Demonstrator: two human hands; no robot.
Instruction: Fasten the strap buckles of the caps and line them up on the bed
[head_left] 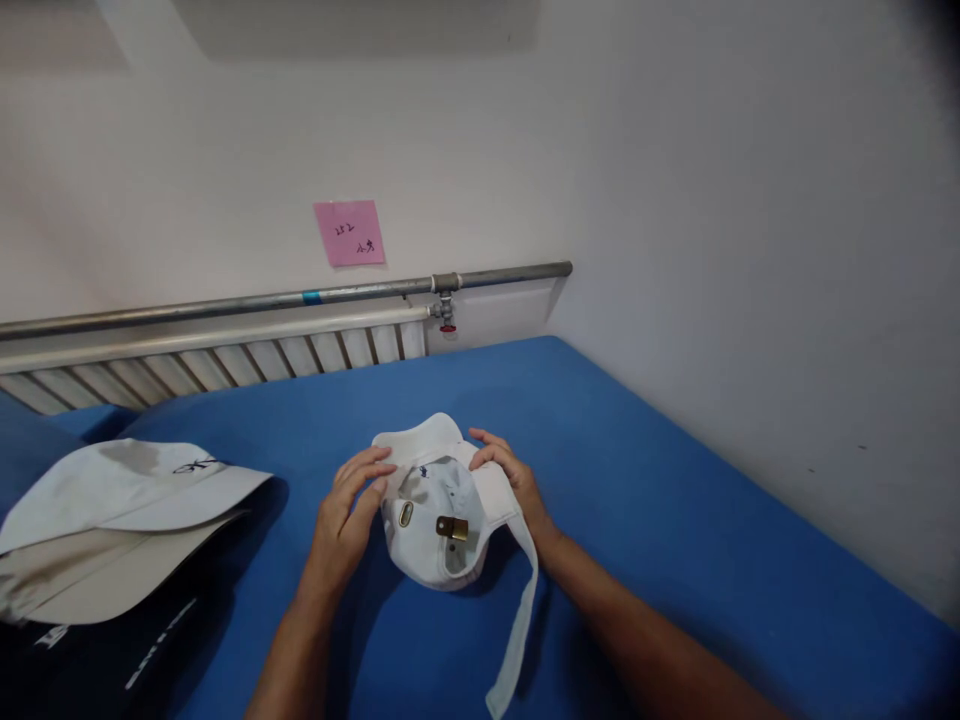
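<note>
A white cap [439,540] lies on the blue surface [645,500], its back toward me, with a brass buckle [452,527] and a long white strap [517,630] trailing toward me. My left hand [346,520] rests on the cap's left side, fingers curled over its edge. My right hand [510,475] grips the cap's right rim, fingers bent over the fabric. Both hands hold the cap between them.
At the left lie stacked white and beige hats [112,520] over a dark item with white lettering [97,650]. A radiator [225,360] and a metal pipe [300,297] run along the wall, with a pink sticky note [349,232] above. A white wall [750,300] closes the right side.
</note>
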